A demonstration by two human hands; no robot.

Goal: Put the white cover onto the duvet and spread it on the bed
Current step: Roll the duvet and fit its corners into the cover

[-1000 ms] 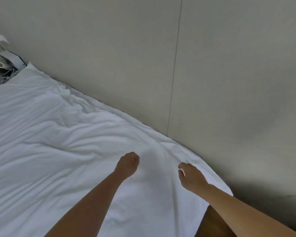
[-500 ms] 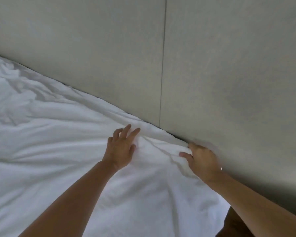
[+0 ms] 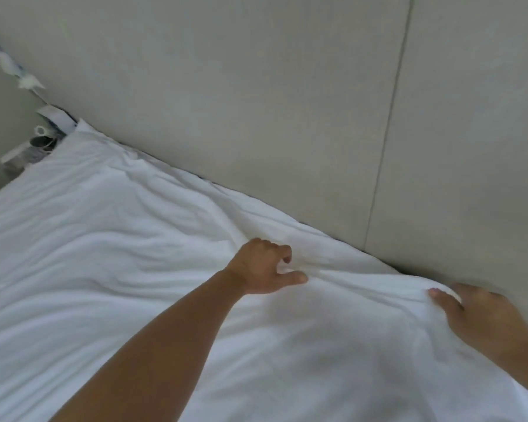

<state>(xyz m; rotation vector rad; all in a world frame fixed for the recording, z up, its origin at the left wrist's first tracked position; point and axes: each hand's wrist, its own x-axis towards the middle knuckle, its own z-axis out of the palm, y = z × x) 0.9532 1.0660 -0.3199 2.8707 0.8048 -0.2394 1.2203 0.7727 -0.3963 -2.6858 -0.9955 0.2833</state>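
L hand (image 3: 261, 271), flat w/ spread fingers 0.5 s ago, now pinches covered duvet (image 3: 119, 269) beneath it; R hand (image 3: 482, 318) grips duvet edge by wall (image 3: 287, 102). Prob. tugging it straight: spreading stage.

Left hand (image 3: 261, 269) fingers curled (pinching grip); right hand (image 3: 482, 315) curled, gripping too.

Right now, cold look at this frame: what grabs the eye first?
The white duvet fills the lower left, rumpled, its far edge against the grey padded wall. Two bare hands work that edge: the left hand pinches a fold mid-frame, and the right hand grips the fabric at the wall on the right. Blurred clutter sits past the duvet's far corner, upper left.
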